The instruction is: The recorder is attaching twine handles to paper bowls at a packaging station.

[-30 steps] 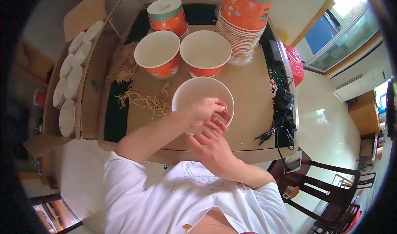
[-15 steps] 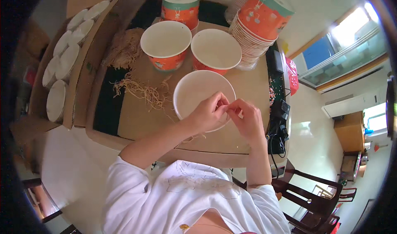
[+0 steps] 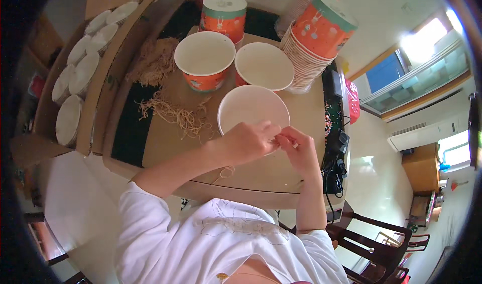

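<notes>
A white paper bucket point(image 3: 246, 103) stands in front of me with its open mouth up. Over its near right rim, my left hand point(image 3: 251, 141) and my right hand point(image 3: 299, 146) meet with fingertips pinched together. Whatever they pinch is too small and covered by the fingers to make out. Below my left forearm a loop of thin tan string point(image 3: 227, 172) lies on the cardboard; whether it runs up to my fingers is hidden. A loose tangle of the same string point(image 3: 175, 114) rests left of the bucket.
Two orange patterned buckets, one left point(image 3: 205, 58) and one right point(image 3: 263, 65), stand behind. Farther back are a stacked bucket pile point(image 3: 223, 18) and a taller stack point(image 3: 316, 38). A carton of upturned buckets point(image 3: 95, 98) is at left, black cables point(image 3: 335, 168) at right.
My left hand has turned so its back shows more, and has shifted slightly left and down. The right hand keeps its pinch. More of the string loop shows under my left forearm.
</notes>
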`<state>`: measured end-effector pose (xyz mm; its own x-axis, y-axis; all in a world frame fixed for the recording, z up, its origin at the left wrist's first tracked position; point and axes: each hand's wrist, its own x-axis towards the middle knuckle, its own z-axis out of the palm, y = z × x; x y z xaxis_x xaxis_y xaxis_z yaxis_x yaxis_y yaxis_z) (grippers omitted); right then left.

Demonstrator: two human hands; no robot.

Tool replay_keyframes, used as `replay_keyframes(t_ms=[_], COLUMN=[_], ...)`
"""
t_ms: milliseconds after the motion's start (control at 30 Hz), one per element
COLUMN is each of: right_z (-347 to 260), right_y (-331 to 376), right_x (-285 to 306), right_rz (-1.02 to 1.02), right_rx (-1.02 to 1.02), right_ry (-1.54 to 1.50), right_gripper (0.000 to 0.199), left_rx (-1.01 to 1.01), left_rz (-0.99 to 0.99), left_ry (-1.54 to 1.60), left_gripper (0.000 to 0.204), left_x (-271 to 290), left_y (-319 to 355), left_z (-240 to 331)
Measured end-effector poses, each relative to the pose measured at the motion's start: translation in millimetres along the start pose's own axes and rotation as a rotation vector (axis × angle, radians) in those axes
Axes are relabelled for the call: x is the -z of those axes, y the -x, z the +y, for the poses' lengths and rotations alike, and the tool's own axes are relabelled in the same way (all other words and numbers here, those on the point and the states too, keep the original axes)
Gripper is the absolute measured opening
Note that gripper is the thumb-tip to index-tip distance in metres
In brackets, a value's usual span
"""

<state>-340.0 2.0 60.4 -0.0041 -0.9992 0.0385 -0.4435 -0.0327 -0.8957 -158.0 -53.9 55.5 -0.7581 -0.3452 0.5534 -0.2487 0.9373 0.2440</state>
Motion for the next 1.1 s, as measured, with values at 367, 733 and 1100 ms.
replay_keyframes(t_ms=[367,733,1100], right_z=[12.4,29.1,25.1], right_y=[34.1,47.4,49.6], right_x=[-34.2,-61.3,-60.7], right_rz=[0.358,0.679,0.617], right_rx=[0.22,0.281,0.368], right_ry=[-0.045,-0.057,0.12], right_gripper=[0.008,0.007,0.021], left_rx=[0.42,1.335,1.33], left_rz=[-0.08,-0.261,-0.109], left_ry=[0.837,1.763,1.747], left_gripper=[0.012,0.012,0.012], left_x=[-23.3,-16.8,-18.6], left_y=[14.8,2.5,10.5], left_z=[4.2,14.7,13.7])
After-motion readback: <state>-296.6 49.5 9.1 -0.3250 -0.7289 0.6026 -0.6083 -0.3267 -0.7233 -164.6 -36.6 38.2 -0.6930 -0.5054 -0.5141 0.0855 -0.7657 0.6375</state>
